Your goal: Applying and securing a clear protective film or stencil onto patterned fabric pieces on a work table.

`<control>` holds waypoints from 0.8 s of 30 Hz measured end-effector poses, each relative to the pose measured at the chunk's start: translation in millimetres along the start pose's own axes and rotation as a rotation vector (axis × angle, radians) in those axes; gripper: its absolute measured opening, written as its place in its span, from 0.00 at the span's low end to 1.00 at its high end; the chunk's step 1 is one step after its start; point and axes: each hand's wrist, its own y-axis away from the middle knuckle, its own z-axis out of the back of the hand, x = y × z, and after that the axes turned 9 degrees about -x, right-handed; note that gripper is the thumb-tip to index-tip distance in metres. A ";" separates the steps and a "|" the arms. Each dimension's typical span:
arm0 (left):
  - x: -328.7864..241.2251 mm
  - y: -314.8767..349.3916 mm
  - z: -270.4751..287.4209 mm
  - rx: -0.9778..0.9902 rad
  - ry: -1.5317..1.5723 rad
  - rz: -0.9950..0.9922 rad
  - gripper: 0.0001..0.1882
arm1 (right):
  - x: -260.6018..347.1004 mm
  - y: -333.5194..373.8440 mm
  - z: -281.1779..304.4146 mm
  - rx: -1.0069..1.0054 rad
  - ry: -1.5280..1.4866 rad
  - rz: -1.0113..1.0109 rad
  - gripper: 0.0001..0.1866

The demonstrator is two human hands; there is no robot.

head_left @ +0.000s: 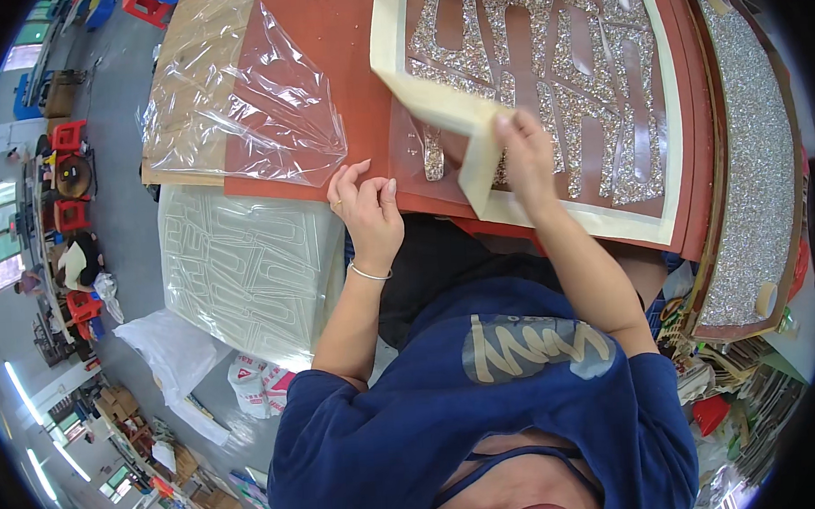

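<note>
Your right hand (530,156), right of centre in the frame, is closed on the folded lower-left corner of the cream-bordered sheet (446,104), thumb and fingers pinching the border. The sheet fills the upper right of the frame, its lifted corner bent up while the rest lies on the red-brown surface (322,38). Your left hand (369,215), near the middle, is loosely curled, fingertips by the lower right corner of the clear film (275,105); whether they pinch anything, you cannot tell from here.

Glitter shapes (589,107) sit inside the border, and one narrow glitter strip (433,156) shows just left of the raised flap. If you pull that corner sharply, the border could crease or tear at the fold, since the strain seems gathered there. A tug to one side could drag the glitter shapes askew, as only the far part of the sheet lies flat. Your left fingertips could catch the crinkled film and sweep it across, because it looks thin and ends right beside them. The stack of clear outlined sheets (242,263), lower left of that film, might slide if your left forearm brushes its edge.
</note>
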 end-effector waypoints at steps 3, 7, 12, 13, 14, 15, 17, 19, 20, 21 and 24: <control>2.0 -0.5 -0.5 -0.021 0.026 0.020 0.07 | 6.7 -23.5 27.4 -0.213 -0.176 -0.059 0.13; 5.4 0.7 0.9 -0.033 0.056 0.020 0.06 | 0.2 -83.2 122.7 -0.587 -0.315 -0.097 0.12; -7.9 -21.5 18.4 -0.155 1.035 0.771 0.09 | 30.0 -77.9 132.1 -0.560 -0.387 -0.027 0.12; -14.3 -29.2 27.7 -0.155 1.044 0.762 0.09 | 32.6 -70.5 121.3 -0.509 -0.374 0.004 0.12; -19.2 -35.6 33.1 -0.192 0.809 0.475 0.09 | 37.8 -62.3 112.7 -0.469 -0.370 0.028 0.12; -25.7 -43.6 37.2 -0.230 0.567 0.193 0.09 | 43.9 -52.3 101.4 -0.429 -0.367 0.051 0.12; -60.6 -59.9 29.7 0.070 0.306 -0.104 0.10 | 77.7 -23.2 76.6 -0.344 -0.292 0.086 0.11; -76.4 -53.8 -8.2 0.226 0.283 -0.125 0.12 | 78.2 -4.6 70.6 -0.204 -0.022 0.157 0.12; -75.2 -52.6 -28.6 0.264 0.240 -0.170 0.12 | 74.5 5.6 66.4 -0.069 0.146 0.447 0.14; -71.2 -57.9 -40.5 0.265 0.243 -0.179 0.12 | 70.0 16.0 60.1 0.076 0.318 0.735 0.17; -79.2 -63.6 -54.6 0.484 0.512 -0.139 0.12 | 59.4 53.5 50.4 0.071 0.607 0.882 0.22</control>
